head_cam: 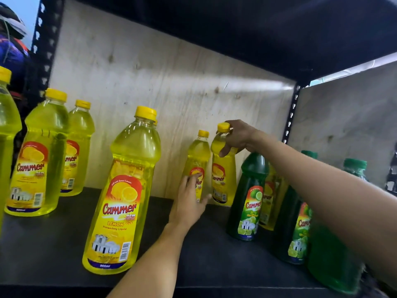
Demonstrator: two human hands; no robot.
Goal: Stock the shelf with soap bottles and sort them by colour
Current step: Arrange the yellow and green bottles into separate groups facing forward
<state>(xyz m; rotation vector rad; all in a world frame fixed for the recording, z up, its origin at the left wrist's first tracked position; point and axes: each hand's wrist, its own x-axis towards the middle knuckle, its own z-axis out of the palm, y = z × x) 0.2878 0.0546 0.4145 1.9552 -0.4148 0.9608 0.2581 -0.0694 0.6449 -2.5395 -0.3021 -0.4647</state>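
Yellow lemon soap bottles stand on the black shelf (53,250): one large in front (122,203), three at the left (36,158), two at the back wall. My right hand (238,137) grips the neck of the right back yellow bottle (222,175), just under its cap. My left hand (189,201) reaches to the neighbouring back yellow bottle (198,151), fingers spread against its lower label, not closed round it. Green lime bottles (250,196) cluster at the right under my right forearm, with another yellow bottle (270,201) standing among them.
A plywood back panel (161,82) closes the shelf behind the bottles. The upper shelf hangs low overhead. Black perforated uprights stand at left (46,39) and right (291,119). A person in dark clothing stands beyond the left upright (12,50). More green bottles crowd the right front edge (335,254).
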